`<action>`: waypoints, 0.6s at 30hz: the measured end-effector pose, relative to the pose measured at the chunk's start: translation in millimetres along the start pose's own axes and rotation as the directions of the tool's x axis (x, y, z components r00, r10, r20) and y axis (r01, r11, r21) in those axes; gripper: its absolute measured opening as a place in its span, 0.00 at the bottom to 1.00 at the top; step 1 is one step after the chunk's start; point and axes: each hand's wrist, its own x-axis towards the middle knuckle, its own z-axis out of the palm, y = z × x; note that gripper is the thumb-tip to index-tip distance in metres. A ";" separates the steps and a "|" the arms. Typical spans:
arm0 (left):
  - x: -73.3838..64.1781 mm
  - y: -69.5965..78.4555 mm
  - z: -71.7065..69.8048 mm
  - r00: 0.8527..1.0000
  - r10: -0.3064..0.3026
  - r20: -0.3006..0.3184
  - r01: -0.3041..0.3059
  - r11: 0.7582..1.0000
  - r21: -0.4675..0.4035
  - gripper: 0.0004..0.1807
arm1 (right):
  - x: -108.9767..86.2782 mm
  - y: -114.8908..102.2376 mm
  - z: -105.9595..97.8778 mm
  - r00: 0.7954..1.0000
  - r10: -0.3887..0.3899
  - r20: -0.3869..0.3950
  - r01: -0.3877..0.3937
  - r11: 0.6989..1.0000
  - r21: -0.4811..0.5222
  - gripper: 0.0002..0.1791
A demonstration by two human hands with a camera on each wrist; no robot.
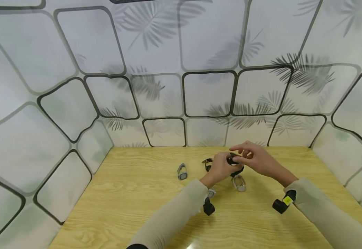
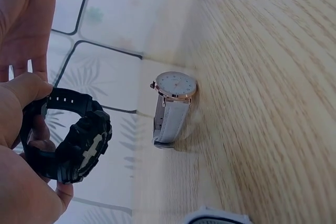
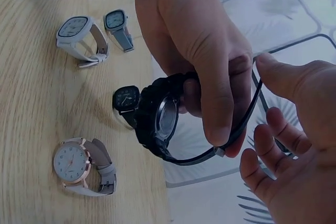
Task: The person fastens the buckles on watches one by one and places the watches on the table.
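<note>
A chunky black wristwatch (image 3: 157, 119) is held up over the table in my left hand (image 1: 220, 166), whose thumb and fingers grip its strap. In the right wrist view the metal case back faces the camera, and the strap hangs unfastened in a wide curve. My right hand (image 1: 255, 159) is just beside it, thumb tip at the free end of the strap and the other fingers loosely bent, away from the watch. Below the hands stands a rose-gold watch with a pale strap (image 2: 176, 90). Behind the left hand sits a small black square-faced watch (image 3: 126, 99).
A blue-grey watch (image 1: 182, 172) stands on the wooden table (image 1: 131, 193) left of the hands. Partly behind the left wrist is a white square-cased watch (image 1: 211, 192). Patterned fabric (image 1: 209, 93) walls the table's back and sides.
</note>
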 end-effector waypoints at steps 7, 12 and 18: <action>-0.5 -1.6 0.5 1.000 0.015 -0.002 -0.015 1.000 -0.003 0.07 | 1.7 1.5 0.9 1.000 0.008 0.016 -0.007 1.000 -0.013 0.13; -1.5 -3.6 0.0 1.000 0.021 -0.003 -0.021 1.000 -0.006 0.07 | 2.2 0.7 -0.9 1.000 0.010 0.006 -0.010 1.000 -0.028 0.12; -5.3 -4.2 -4.0 1.000 0.027 0.014 -0.027 1.000 0.005 0.15 | -0.3 4.9 -2.7 0.999 0.030 -0.028 -0.031 0.999 -0.012 0.11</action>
